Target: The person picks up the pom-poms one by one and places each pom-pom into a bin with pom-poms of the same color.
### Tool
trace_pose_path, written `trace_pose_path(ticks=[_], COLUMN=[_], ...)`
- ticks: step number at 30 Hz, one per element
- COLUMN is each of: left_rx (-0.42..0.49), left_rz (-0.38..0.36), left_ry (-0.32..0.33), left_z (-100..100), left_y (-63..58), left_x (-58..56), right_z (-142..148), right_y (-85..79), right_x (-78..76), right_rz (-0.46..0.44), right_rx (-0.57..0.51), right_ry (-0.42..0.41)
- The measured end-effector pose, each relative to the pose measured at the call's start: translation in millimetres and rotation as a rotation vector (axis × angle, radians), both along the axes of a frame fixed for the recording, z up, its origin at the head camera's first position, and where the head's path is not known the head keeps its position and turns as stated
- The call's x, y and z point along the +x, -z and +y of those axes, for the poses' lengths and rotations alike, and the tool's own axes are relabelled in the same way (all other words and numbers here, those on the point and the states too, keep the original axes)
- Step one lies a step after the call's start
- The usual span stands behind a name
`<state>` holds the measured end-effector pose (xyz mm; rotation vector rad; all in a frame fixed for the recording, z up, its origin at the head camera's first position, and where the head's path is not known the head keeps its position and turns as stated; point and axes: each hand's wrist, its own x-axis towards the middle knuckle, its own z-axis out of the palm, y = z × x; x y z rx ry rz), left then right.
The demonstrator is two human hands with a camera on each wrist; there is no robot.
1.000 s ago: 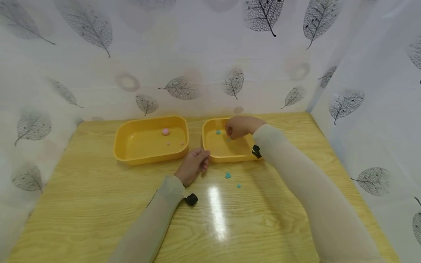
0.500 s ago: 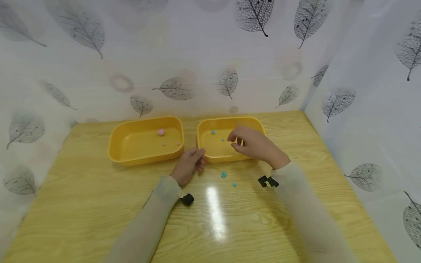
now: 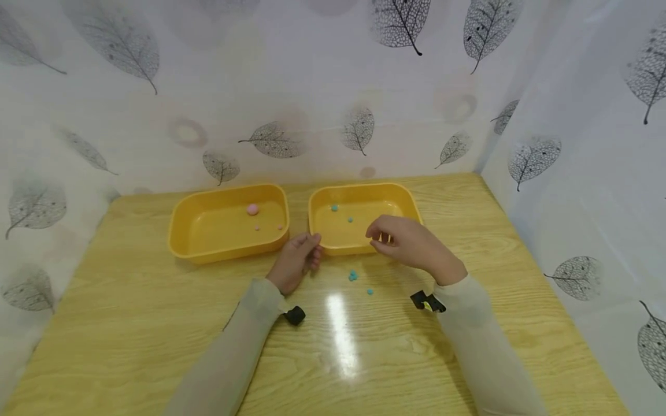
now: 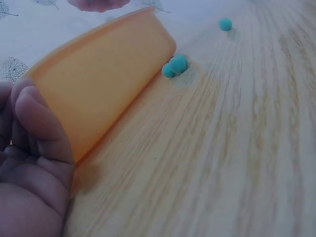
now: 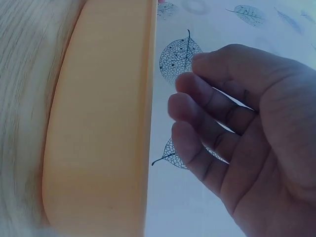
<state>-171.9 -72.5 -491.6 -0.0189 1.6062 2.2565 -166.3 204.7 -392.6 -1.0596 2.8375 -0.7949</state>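
Note:
In the head view a yellow plastic tray stands right of centre, holding a teal ball and a smaller one. My left hand grips this tray at its near left corner; in the left wrist view the fingers curl against the tray's end. Above the tray's near right side hovers my right hand, its fingers loosely bent. The right wrist view shows nothing between its thumb and fingers. On the wood in front lie a small cluster of teal balls and a single teal ball.
A second yellow tray sits to the left with a pink ball and two tiny pink ones. Behind the wooden table hangs a white leaf-patterned curtain, which also runs along both sides.
My right hand has come up out of the right tray toward me, its fingers parting, and the small teal ball lies there in plain sight. The left hand keeps its place on the tray.

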Motion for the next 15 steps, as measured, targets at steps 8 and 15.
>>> trace_pose_path(ticks=[8,15], left_rx=[0.019,0.014], left_rz=[0.008,-0.006], left_ry=[-0.015,-0.021], left_z=[1,1], left_y=[-2.3,-1.6], left_x=[1.3,3.7], right_z=[0,-3], right_y=[2.5,2.6], right_x=[5.1,11.5], right_rz=[-0.006,-0.089], right_rx=[0.067,0.105], right_ry=[-0.057,-0.047])
